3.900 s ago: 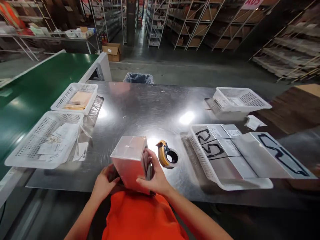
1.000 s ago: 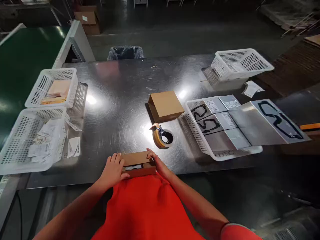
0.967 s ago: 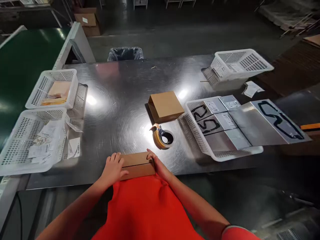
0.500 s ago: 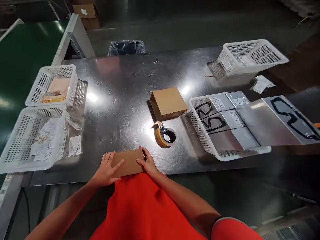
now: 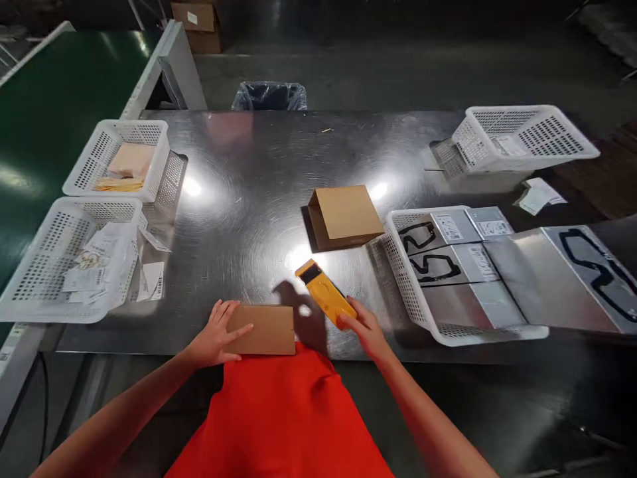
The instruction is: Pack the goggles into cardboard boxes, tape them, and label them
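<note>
A small brown cardboard box [image 5: 267, 330] lies flat at the table's front edge, against my red clothing. My left hand [image 5: 219, 335] grips its left end, the thumb stretched over the top face and the fingers at the far left corner. Off to the right, my right hand [image 5: 362, 324] is closed round the near end of a yellow tape dispenser [image 5: 326, 292], held tilted above the table. Its dark front end points away to the left, and its shadow falls beside the small box. Beyond it stands a second cardboard box [image 5: 348, 209] with an open side facing left.
At left, two white baskets hold envelopes [image 5: 132, 159] and paper slips [image 5: 89, 272]. On the right, a white basket [image 5: 405, 279] carries several silver boxes [image 5: 450, 302]; another basket [image 5: 537, 143] stands behind. A lined bin [image 5: 271, 97] is past the far edge, a green conveyor [image 5: 64, 86] far left.
My right hand has left the small box and picked up the tape dispenser from the table. My left hand has stayed on the small box. The view has shifted slightly.
</note>
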Available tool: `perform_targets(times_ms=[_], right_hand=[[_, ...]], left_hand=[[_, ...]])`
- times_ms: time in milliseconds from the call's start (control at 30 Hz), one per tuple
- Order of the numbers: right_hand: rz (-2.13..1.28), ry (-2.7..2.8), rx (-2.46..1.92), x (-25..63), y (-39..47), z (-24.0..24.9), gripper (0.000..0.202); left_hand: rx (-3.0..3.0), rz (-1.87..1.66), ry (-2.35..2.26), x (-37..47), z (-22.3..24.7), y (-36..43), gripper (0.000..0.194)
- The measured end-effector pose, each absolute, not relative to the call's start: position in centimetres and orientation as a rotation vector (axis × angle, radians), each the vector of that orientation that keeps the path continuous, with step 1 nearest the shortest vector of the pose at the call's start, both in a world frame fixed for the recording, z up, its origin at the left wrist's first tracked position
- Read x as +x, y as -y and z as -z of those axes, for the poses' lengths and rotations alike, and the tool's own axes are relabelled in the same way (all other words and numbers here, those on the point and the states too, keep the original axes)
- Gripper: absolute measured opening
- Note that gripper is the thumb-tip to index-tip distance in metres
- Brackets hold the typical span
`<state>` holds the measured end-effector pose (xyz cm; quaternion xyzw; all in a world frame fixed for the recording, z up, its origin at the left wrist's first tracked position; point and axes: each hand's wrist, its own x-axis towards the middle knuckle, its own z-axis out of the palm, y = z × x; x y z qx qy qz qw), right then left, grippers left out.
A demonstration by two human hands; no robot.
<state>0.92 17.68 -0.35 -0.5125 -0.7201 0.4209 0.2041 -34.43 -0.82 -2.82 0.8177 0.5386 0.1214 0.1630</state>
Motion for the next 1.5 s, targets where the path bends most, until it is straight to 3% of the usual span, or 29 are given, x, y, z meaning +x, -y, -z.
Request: perform_targets(times_ms=[100, 233, 300, 367, 467, 533, 633, 767, 1233, 1500], right_hand=[[-1.585, 1.721, -1.297, -0.8, -14.4, -3.5, 0.049], [-1.865, 1.63, -1.187, -6.6, -12.3, -4.3, 0.058], [-1.899, 1.723, -1.141, -8.4, -12.3, -3.5, 0.06], [-1.863, 1.803, -1.107, -8.6, -12.5, -2.7, 0.061], [-1.782, 1.874, -1.074, -7.4, -12.8, -2.0, 0.06], [-1.757, 1.905, -1.064, -6.8, -12.8, -2.0, 0.059], [-1.759, 1.934, -1.08, -6.8, -12.7, -2.2, 0.06], [-1.776, 1.952, -1.107, -7.5, -12.7, -2.6, 0.062], [-1.624, 2.322, -1.352, -9.8, -12.9, -5.7, 0.056], [-1.624, 2.263, -1.497, -10.9, -12.6, -6.3, 0.06]], left_hand=[[2.257, -0.413, -1.495, -33.9, 3.1, 0.2, 0.079], [1.981, -0.586, -1.55, -33.8, 3.1, 0.0, 0.111], [1.938, -0.609, -1.56, -33.7, 2.8, 0.2, 0.115], [1.952, -0.569, -1.577, -33.4, 2.2, 0.5, 0.094], [1.683, -0.726, -1.822, -32.2, 0.4, 0.9, 0.049], [1.152, -0.969, -1.946, -31.1, -1.4, 0.8, 0.045], [0.426, -1.131, -1.626, -29.6, -4.1, 0.0, 0.049], [0.162, -1.188, -1.475, -28.9, -5.4, -1.0, 0.037], [0.084, -1.158, -1.827, -38.0, 2.5, 3.0, 0.03], [0.227, -1.025, -2.0, -31.9, 9.5, 1.2, 0.03]])
